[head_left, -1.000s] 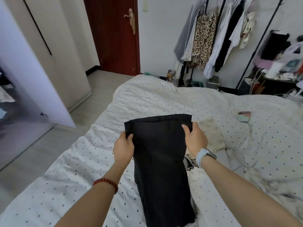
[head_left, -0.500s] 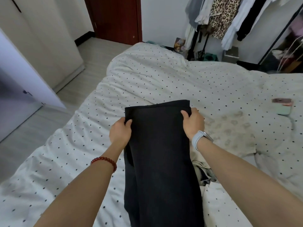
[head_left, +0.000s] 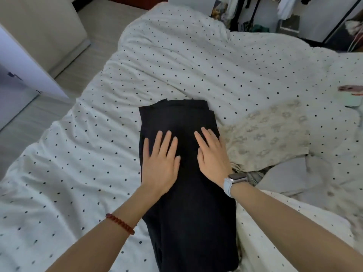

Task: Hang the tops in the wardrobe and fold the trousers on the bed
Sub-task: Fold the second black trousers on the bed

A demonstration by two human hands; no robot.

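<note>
Black trousers flat on the bed, beneath both flat, straight-fingered hands, left hand beside right hand.

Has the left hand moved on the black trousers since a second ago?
Yes. The left hand has left the trousers' left edge and now lies flat on top, further in toward the middle.
</note>
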